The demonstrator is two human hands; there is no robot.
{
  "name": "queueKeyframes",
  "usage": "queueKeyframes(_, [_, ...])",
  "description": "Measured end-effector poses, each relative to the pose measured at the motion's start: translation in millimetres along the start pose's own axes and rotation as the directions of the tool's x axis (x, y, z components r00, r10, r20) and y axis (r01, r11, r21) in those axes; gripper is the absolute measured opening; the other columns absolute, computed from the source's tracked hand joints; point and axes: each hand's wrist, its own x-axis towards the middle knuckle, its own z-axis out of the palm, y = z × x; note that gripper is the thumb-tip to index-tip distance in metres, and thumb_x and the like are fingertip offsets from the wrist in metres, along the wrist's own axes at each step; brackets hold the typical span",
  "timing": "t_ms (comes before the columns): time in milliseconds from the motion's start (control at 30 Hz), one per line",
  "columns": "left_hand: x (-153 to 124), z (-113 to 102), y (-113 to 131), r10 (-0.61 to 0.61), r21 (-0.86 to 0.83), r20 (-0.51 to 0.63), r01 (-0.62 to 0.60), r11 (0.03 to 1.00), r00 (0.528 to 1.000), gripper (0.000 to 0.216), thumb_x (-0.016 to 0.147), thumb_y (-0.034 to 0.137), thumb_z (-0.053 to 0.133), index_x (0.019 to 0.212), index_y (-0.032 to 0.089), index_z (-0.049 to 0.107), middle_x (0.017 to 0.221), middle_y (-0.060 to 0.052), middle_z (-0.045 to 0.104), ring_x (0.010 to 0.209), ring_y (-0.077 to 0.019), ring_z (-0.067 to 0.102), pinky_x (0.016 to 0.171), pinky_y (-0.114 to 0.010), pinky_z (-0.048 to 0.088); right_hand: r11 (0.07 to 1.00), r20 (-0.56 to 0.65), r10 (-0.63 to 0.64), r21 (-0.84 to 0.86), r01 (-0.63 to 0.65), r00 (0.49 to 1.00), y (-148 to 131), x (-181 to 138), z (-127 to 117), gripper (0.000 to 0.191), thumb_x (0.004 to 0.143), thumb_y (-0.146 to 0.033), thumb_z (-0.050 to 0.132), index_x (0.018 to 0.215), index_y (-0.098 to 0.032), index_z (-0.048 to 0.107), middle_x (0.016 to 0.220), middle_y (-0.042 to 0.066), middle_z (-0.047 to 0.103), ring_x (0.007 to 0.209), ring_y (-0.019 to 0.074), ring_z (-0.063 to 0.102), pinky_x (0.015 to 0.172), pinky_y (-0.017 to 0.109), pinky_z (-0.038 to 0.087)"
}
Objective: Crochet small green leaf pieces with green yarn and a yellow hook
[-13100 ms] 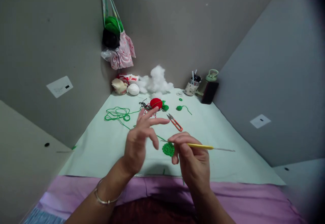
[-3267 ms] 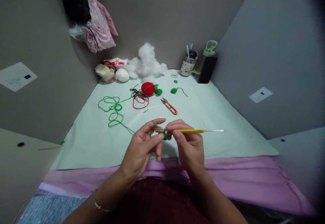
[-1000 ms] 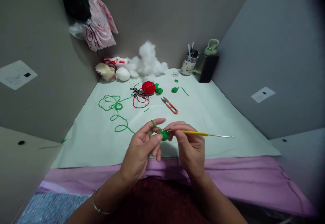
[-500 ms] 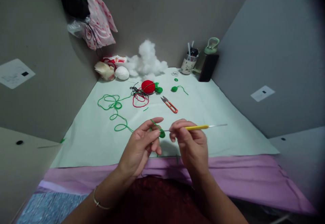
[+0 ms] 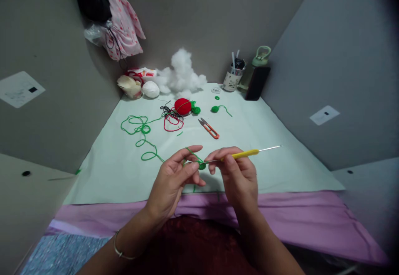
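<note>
Between thumb and fingers my left hand (image 5: 174, 173) pinches a small green crochet piece (image 5: 202, 166). Green yarn (image 5: 149, 155) runs over its raised index finger and trails back across the table in loose loops. My right hand (image 5: 235, 171) is closed around the yellow handle of a crochet hook (image 5: 246, 154). One metal end of the hook meets the green piece at my left fingertips; the other end sticks out to the right. Fingers partly cover the crochet piece, so its exact shape is hidden.
Orange thread snips (image 5: 209, 128) lie beyond my hands. Farther back are a red ball (image 5: 182, 106), a small green ball with a tail (image 5: 215, 109), tangled black thread (image 5: 168, 111) and white stuffing (image 5: 183, 73). A cup (image 5: 232, 79), bottle (image 5: 251, 73) and dark phone (image 5: 258, 84) stand back right.
The hook has tilted, its far right end rising and its handle shifting slightly right. My left hand and the green piece have moved a little to the right.
</note>
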Motion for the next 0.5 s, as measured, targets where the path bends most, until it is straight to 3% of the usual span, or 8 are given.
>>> queueKeyframes(167, [0, -2, -1, 0.063, 0.079, -0.039, -0.059, 0.995, 0.997, 0.031, 0.084, 0.020, 0.083, 0.115, 0.023, 0.080, 0.087, 0.003, 0.060, 0.061, -0.0043, 0.059, 0.067, -0.023, 0.064, 0.937, 0.078, -0.213, -0.267, 0.226, 0.974, -6, -6, -2, 0.022, 0.105, -0.017, 0.054, 0.108, -0.025, 0.074, 0.098, 0.005, 0.077, 0.081, 0.0158, 0.069, 0.073, 0.033, 0.058])
queueKeyframes(267, [-1, -3, -6, 0.128, 0.146, -0.055, -0.118, 0.982, 0.990, 0.032, 0.085, 0.021, 0.083, 0.116, 0.024, 0.079, 0.087, 0.003, 0.061, 0.065, -0.0052, 0.061, 0.071, -0.021, 0.062, 0.793, 0.222, -0.356, -0.441, 0.420, 0.908, -7, -9, -3, 0.026, 0.102, -0.010, 0.054, 0.115, -0.025, 0.071, 0.101, 0.006, 0.077, 0.092, 0.0196, 0.072, 0.079, 0.037, 0.059])
queueKeyframes(367, [-1, -3, -10, 0.161, 0.163, -0.063, -0.149, 0.975, 0.985, 0.037, 0.084, 0.021, 0.085, 0.120, 0.025, 0.077, 0.089, 0.003, 0.062, 0.066, -0.0056, 0.062, 0.069, -0.019, 0.060, 0.591, 0.352, -0.437, -0.581, 0.560, 0.828, -3, -12, -4, 0.032, 0.099, -0.009, 0.058, 0.124, -0.026, 0.069, 0.102, 0.008, 0.078, 0.092, 0.0214, 0.074, 0.078, 0.038, 0.062])
queueKeyframes(433, [-1, -1, -9, 0.110, 0.088, -0.060, -0.105, 0.991, 0.992, 0.046, 0.083, 0.023, 0.086, 0.127, 0.025, 0.074, 0.089, 0.003, 0.063, 0.059, -0.0044, 0.058, 0.060, -0.018, 0.057, 0.466, 0.402, -0.459, -0.650, 0.600, 0.792, 1, -14, -5, 0.039, 0.096, -0.011, 0.064, 0.131, -0.029, 0.069, 0.107, 0.009, 0.078, 0.093, 0.0226, 0.075, 0.078, 0.039, 0.064])
queueKeyframes(500, [0, -1, -4, -0.024, -0.024, -0.022, 0.023, 0.999, 0.999, 0.053, 0.083, 0.026, 0.086, 0.133, 0.021, 0.070, 0.080, 0.005, 0.060, 0.050, -0.0030, 0.050, 0.049, -0.016, 0.050, 0.425, 0.414, -0.453, -0.678, 0.600, 0.789, 2, -15, -5, 0.044, 0.094, -0.012, 0.069, 0.133, -0.033, 0.070, 0.112, 0.008, 0.077, 0.098, 0.0239, 0.075, 0.079, 0.040, 0.064])
